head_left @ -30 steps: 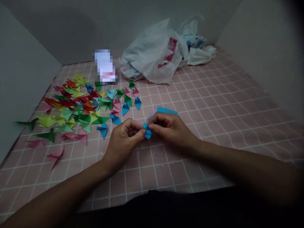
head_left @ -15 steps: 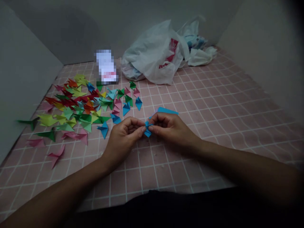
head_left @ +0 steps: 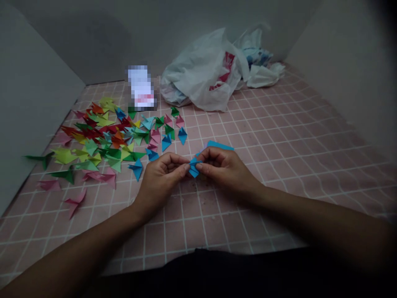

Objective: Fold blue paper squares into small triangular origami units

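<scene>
A small folded blue paper piece [head_left: 194,168] is pinched between both hands just above the pink checked tabletop [head_left: 279,136]. My left hand [head_left: 163,176] grips its left side with curled fingers. My right hand [head_left: 225,167] pinches its right side, thumb and forefinger pressed together. A flat blue paper sheet [head_left: 219,145] lies on the table just behind my right hand, partly hidden by the fingers.
Several folded paper pieces in many colours [head_left: 105,140] are scattered at the left. A white plastic bag [head_left: 204,74] and crumpled white material [head_left: 263,74] sit at the back. A blurred white object [head_left: 141,89] stands near the pile. Grey walls enclose the table.
Both hands have shifted slightly up and away with the blue piece, which looks more tightly folded between the fingertips. Nothing else has moved.
</scene>
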Motion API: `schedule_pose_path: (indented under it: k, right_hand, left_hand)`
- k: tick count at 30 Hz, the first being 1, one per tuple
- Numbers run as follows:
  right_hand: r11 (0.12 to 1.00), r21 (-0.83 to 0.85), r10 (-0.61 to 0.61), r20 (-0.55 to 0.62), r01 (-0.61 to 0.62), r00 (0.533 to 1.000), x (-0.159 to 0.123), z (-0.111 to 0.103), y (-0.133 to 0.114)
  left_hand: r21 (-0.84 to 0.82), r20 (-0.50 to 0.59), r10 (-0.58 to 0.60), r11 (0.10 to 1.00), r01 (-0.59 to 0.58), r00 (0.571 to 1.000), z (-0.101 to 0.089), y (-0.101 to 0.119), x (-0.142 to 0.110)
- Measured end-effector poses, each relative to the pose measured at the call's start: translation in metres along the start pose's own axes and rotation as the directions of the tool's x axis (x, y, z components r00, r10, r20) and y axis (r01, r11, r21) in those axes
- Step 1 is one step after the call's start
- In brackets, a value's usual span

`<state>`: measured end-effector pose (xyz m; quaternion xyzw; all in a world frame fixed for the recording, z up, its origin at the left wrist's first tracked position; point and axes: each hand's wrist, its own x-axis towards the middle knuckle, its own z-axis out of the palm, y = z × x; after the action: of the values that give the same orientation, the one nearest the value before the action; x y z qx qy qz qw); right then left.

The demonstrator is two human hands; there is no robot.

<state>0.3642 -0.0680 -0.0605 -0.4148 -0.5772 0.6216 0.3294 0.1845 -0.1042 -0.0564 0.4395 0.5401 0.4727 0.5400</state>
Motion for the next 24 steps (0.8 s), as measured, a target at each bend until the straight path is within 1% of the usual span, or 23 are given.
schedule_pose_path:
  k: [5, 11, 14, 18, 22, 24]
  right_hand:
    - [1.000, -0.011, 0.007, -0.016, -0.007, 1.000, 0.0001, 0.0005, 0.0010]
    - [0.998, -0.016, -0.067, -0.001, 0.067, 0.998, -0.0013, 0.0020, 0.0023]
    - [0.996, -0.050, -0.078, -0.006, 0.077, 0.997, -0.0004, 0.0018, 0.0035]
    - [0.995, -0.061, -0.085, -0.023, 0.083, 0.996, -0.0002, 0.0018, 0.0051]
    - [0.993, -0.015, -0.114, 0.009, 0.114, 0.993, -0.0021, 0.0025, 0.0052]
    - [0.994, -0.009, -0.105, 0.022, 0.106, 0.994, -0.0024, 0.0025, 0.0048]
  left_hand:
    - [-0.010, 0.025, -0.006, 1.000, 0.007, 1.000, -0.0011, -0.0008, 0.0010]
    - [0.067, 0.035, 0.022, 0.997, -0.024, 0.999, -0.0024, 0.0008, 0.0000]
    - [0.089, 0.031, 0.031, 0.995, -0.034, 0.999, -0.0013, 0.0009, -0.0010]
    - [0.049, 0.033, 0.012, 0.999, -0.013, 0.999, 0.0018, -0.0008, -0.0013]
    - [0.036, 0.036, 0.021, 0.999, -0.022, 0.999, 0.0028, -0.0021, -0.0010]
    - [0.045, 0.027, 0.017, 0.999, -0.018, 0.999, 0.0026, -0.0021, -0.0009]
